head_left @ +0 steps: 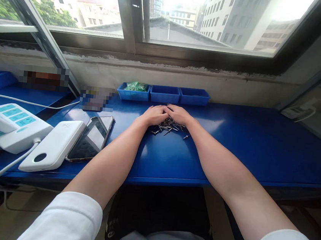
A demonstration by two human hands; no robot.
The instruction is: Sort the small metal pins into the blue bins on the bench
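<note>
A loose pile of small metal pins with thin shanks, which look like blind rivets [166, 126], lies on the blue tabletop [168, 159]. Cupped around the pile's far left side is my left hand [155, 115], its fingers stretched out. My right hand [179, 114] curves over the far right side, and its fingertips meet the left hand's fingers. Both palms face down, and part of the pile is hidden beneath them. One single rivet [186, 137] lies apart, just below my right wrist.
Behind my hands stand three blue bins; the left bin [134, 93] holds green-and-clear small packets [137, 86]. To the left lie a phone [92, 137], a white power bank [53, 147] and a power strip [13, 123] with cables. A window [171, 18] rises behind the table.
</note>
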